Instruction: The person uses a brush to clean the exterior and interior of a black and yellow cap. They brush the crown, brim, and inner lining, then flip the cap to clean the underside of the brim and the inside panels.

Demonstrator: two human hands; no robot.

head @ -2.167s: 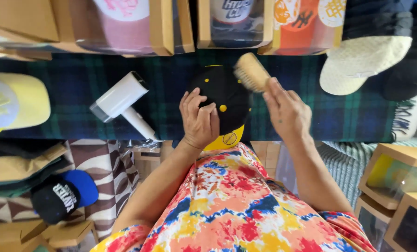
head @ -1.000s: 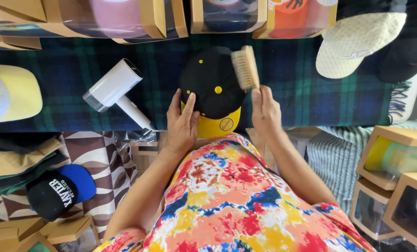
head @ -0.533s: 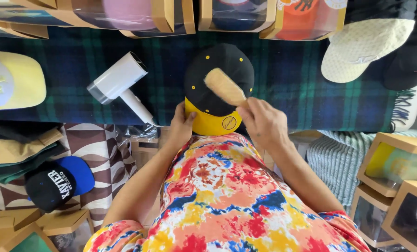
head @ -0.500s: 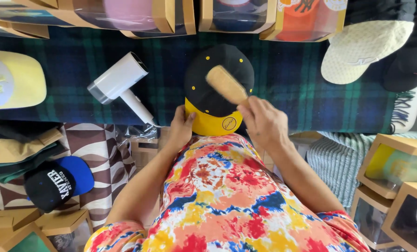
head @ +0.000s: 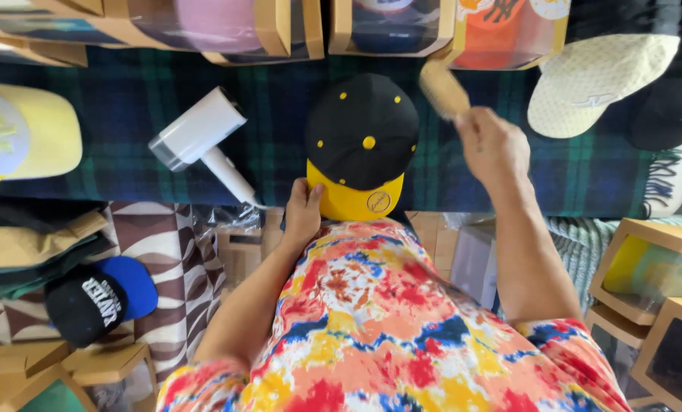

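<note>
Gripping a small wooden-backed brush [head: 443, 88], the right hand [head: 493, 149] has its fingers clenched round the handle end, so the bristle head sticks out up and to the left of the knuckles, its long axis slanting toward the row of cardboard display boxes [head: 280, 30]. The black cap with yellow eyelets and a yellow brim [head: 362, 141] lies on the dark plaid cloth [head: 112, 107], just to the left of and slightly below the brush head; brush and crown are apart here, with a strip of cloth showing between them. The cap's long axis runs from crown to brim straight toward the person's body. The left hand [head: 303, 217] is the one touching the cap: its fingers rest against the brim's left edge, loosely curled rather than closed round it. Left of those fingers a white handheld steamer [head: 200, 141] lies on the cloth, handle pointing toward the brim. A cream cap [head: 596, 76] sits to the right of the brush hand.
</note>
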